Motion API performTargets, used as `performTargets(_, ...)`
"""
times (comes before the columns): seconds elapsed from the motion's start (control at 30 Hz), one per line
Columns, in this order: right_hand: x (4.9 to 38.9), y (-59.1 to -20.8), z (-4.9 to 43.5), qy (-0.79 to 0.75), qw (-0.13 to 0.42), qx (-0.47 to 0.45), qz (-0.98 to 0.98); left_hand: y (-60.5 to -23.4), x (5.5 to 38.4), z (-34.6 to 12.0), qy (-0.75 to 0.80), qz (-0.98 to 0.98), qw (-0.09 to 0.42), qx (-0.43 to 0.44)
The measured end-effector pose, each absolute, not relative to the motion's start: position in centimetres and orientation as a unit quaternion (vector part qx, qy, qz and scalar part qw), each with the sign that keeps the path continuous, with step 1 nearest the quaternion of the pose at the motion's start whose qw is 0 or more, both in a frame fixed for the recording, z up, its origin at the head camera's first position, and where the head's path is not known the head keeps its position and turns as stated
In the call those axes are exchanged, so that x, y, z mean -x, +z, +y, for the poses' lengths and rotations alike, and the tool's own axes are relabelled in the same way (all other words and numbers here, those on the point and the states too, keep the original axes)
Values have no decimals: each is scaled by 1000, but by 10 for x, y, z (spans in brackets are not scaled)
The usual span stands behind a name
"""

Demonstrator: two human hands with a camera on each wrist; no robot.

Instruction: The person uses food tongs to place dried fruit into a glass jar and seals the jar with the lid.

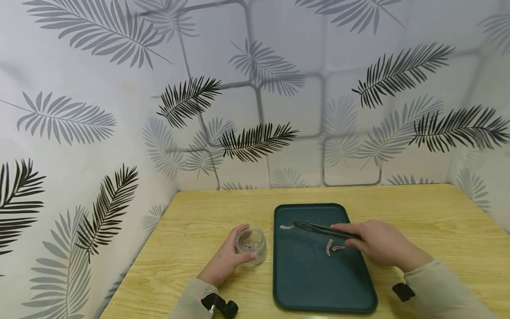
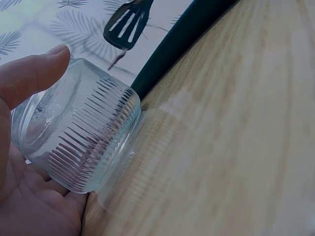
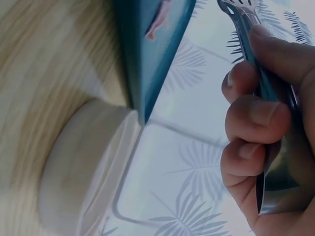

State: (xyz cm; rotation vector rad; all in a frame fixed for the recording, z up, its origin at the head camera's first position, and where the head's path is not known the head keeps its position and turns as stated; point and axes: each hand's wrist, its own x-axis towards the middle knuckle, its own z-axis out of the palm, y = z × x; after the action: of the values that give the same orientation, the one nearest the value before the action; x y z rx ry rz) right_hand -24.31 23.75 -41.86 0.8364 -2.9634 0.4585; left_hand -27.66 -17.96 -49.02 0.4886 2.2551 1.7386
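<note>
My left hand (image 1: pixel 232 256) grips a small ribbed glass jar (image 1: pixel 255 253) that stands upright beside the tray. Pinkish shreds lie in its bottom, seen through the ribbed wall in the left wrist view. In my right hand (image 1: pixel 376 241) is a pair of dark metal tongs (image 1: pixel 318 228), with slotted heads (image 2: pixel 129 27). A thin pinkish strip (image 1: pixel 286 227) shows at their tip over the dark green tray (image 1: pixel 314 283); in the left wrist view this strip (image 2: pixel 117 60) hangs below the slotted head. Two more strips (image 1: pixel 329 248) lie on the tray under the tongs.
The tray's raised rim stands between the jar and my right arm. Low in the right wrist view, a pale round thing (image 3: pixel 74 167) sits on the wooden table (image 1: pixel 223 208). A leaf-patterned wall (image 1: pixel 303 164) rises behind and to the left of the table.
</note>
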Motion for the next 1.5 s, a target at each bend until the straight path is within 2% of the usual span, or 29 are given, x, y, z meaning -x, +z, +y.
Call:
performTargets(0.47, 235, -393, 201, 152, 64, -320, -933, -491, 278, -180, 599, 771, 128, -175)
performTargets(1.03, 239, -385, 168, 145, 85, -364, -916, -489, 276, -180, 602, 770, 129, -168)
performTargets(1.5, 237, -385, 170, 170, 58, -363, -914, -492, 279, -179, 595, 776, 120, -172)
